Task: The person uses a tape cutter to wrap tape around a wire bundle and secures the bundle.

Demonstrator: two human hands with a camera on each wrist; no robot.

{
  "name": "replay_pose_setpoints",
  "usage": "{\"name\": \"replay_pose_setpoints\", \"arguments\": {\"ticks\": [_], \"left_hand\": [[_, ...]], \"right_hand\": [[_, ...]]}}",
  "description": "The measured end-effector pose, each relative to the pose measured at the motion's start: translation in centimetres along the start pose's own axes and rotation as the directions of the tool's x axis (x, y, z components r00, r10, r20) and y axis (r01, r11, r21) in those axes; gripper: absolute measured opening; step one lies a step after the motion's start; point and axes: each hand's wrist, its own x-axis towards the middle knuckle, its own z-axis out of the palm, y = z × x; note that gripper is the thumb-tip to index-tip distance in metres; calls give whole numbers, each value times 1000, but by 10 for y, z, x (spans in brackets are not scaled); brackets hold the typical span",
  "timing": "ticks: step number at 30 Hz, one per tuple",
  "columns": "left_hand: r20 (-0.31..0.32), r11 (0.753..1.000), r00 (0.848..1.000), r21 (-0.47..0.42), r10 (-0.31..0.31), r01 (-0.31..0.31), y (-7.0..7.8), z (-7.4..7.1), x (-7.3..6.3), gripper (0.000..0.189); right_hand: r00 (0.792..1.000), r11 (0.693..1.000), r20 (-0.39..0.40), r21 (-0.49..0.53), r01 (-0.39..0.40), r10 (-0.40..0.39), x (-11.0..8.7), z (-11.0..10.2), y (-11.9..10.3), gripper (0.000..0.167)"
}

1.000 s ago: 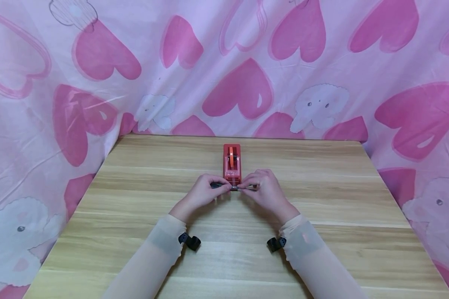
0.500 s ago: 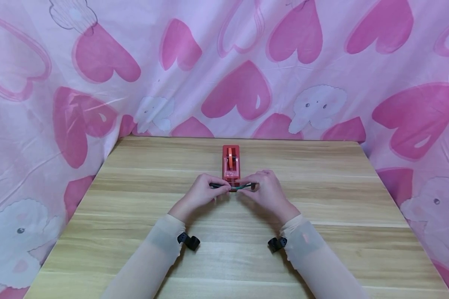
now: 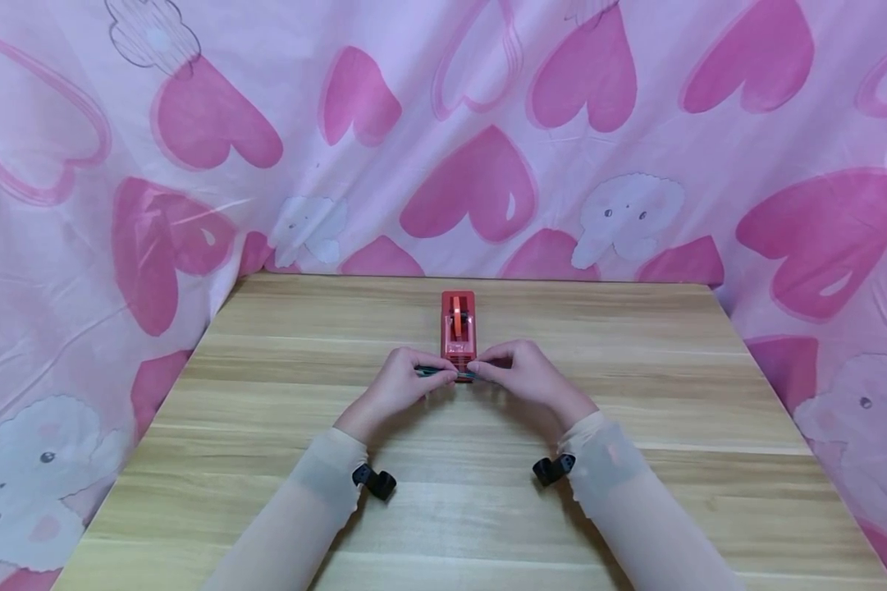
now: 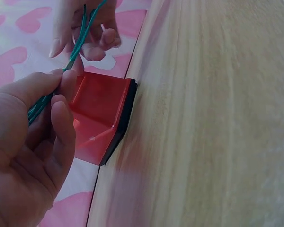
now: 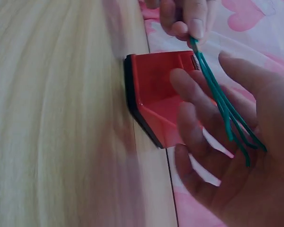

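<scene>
My left hand [image 3: 399,380] pinches a bundle of thin green wires [image 5: 217,94] between thumb and fingers, near a narrow pale band wrapped around it. In the right wrist view the loose ends fan out across the palm side of my right hand [image 5: 260,123]. The thumb and fingers of that hand are spread apart, not closed on the wires. Just behind both hands stands a red tape dispenser [image 3: 459,328] with an orange roll [image 3: 456,316]. Its front end shows a toothed cutter [image 5: 195,62], partly hidden by the hands.
The dispenser's black base [image 4: 120,125] sits on a wood-grain table [image 3: 443,492]. A pink cloth with hearts [image 3: 473,189] hangs behind the table and along both sides. Each wrist wears a small black camera [image 3: 374,481].
My right hand has spread its fingers and shifted slightly to the right, away from the wires. The left hand keeps its pinch on the bundle in front of the dispenser.
</scene>
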Motion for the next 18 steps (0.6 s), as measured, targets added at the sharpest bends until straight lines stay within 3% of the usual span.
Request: {"name": "replay_pose_setpoints", "arguments": {"ticks": [3,7,18], "left_hand": [[-16,999,999,35,36,-35,-1,1,0,12],[-38,995,996,69,77,-74,-1,1,0,11],[-78,976,980,136,181,-169,-2,2,1,10]], "right_hand": [[997,994,71,96,-43,36,1,-1,2,24],[991,986,124,147,-73,54,3,-1,3,27],[991,975,105,197,-105,86,6,2,5,18]]}}
